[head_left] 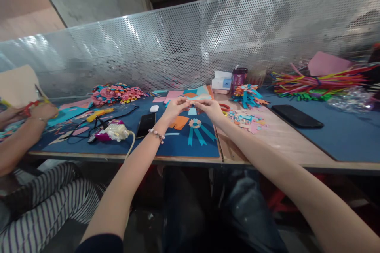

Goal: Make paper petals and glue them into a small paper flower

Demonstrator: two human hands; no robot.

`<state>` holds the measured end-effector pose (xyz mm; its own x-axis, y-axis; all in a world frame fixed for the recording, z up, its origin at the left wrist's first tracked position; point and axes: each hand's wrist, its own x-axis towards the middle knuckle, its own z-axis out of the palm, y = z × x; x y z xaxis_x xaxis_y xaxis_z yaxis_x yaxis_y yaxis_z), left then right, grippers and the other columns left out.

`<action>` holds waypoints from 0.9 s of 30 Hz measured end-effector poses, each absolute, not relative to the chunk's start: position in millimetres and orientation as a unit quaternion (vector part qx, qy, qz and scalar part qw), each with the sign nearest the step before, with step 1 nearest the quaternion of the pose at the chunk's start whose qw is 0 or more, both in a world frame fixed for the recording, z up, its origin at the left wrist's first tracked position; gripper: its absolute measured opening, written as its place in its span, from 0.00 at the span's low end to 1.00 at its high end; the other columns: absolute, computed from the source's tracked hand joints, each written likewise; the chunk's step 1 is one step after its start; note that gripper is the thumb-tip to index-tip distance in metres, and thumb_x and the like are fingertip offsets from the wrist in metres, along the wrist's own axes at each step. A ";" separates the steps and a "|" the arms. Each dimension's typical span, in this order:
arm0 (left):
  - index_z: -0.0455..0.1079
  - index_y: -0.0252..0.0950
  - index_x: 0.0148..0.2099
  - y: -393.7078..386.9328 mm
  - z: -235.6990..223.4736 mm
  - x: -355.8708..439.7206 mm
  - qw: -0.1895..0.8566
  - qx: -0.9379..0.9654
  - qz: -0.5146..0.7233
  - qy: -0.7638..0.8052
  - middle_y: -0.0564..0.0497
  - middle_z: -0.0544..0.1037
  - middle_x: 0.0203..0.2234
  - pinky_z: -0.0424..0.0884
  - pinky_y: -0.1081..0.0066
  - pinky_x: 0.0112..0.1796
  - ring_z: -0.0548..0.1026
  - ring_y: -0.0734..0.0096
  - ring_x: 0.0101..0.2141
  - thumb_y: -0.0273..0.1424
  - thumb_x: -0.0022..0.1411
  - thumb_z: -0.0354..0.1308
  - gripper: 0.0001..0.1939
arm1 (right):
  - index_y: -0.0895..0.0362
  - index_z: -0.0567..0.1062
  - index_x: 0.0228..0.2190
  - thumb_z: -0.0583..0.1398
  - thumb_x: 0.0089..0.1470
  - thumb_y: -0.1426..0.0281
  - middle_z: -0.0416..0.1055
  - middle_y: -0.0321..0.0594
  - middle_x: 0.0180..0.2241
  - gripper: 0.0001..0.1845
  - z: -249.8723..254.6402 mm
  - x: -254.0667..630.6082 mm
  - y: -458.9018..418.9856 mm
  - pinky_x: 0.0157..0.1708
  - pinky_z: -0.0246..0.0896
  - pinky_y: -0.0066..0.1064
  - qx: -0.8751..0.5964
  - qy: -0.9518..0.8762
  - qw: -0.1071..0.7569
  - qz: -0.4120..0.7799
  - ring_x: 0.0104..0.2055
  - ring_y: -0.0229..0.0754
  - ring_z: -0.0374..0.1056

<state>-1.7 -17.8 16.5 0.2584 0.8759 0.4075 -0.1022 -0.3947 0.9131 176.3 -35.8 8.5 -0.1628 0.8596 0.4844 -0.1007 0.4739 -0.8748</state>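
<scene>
My left hand [175, 107] and my right hand [209, 108] are stretched out over the blue mat [175, 146], fingertips pinched together on a small piece of paper [192, 104] held between them. A bead bracelet [156, 135] is on my left wrist. Just below the hands lies a teal paper rosette with ribbon tails [196, 128]. An orange paper piece [179, 122] and a small light-blue square [192, 111] lie beside it.
A black phone [146, 125], a white earbud case [154, 108] and a glue gun [111, 131] lie to the left. Paper scraps [247, 120], red scissors [225, 107], another phone [297, 116], a cup [239, 77] and colourful sticks [314, 83] are to the right. A co-worker's arm [20, 134] is at far left.
</scene>
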 end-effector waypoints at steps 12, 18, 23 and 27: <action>0.70 0.35 0.37 -19.0 18.5 -4.2 0.453 0.645 0.536 0.303 0.48 0.76 0.36 0.70 0.67 0.41 0.75 0.68 0.39 0.35 0.51 0.64 0.13 | 0.60 0.78 0.30 0.65 0.44 0.57 0.75 0.42 0.30 0.18 9.4 182.7 -30.2 0.28 0.66 0.27 -0.284 -0.617 0.570 0.462 0.29 0.37 0.67; 0.70 0.35 0.36 -20.2 21.1 -5.4 0.440 0.666 0.521 0.302 0.48 0.76 0.35 0.69 0.67 0.40 0.74 0.70 0.37 0.36 0.51 0.64 0.12 | 0.61 0.78 0.29 0.65 0.45 0.60 0.73 0.42 0.27 0.15 7.8 191.7 -26.2 0.24 0.66 0.27 -0.279 -0.636 0.515 0.502 0.28 0.38 0.67; 0.72 0.34 0.35 -25.0 24.3 -4.7 0.455 0.688 0.485 0.291 0.49 0.75 0.33 0.68 0.69 0.39 0.73 0.72 0.34 0.35 0.52 0.63 0.11 | 0.62 0.77 0.28 0.66 0.44 0.62 0.74 0.42 0.27 0.14 7.3 194.3 -26.7 0.23 0.66 0.27 -0.286 -0.649 0.474 0.521 0.27 0.37 0.67; 0.73 0.34 0.35 -26.9 24.6 -3.8 0.452 0.696 0.476 0.293 0.49 0.75 0.32 0.68 0.69 0.38 0.73 0.71 0.34 0.36 0.52 0.62 0.11 | 0.62 0.77 0.27 0.66 0.43 0.63 0.74 0.43 0.26 0.14 7.3 192.6 -28.9 0.23 0.66 0.27 -0.283 -0.662 0.449 0.529 0.26 0.37 0.68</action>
<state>-3.8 -26.9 24.6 0.3762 0.8370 0.3972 -0.0218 -0.4206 0.9070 192.6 -28.9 7.3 -0.4370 0.8496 0.2953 -0.1010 0.2799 -0.9547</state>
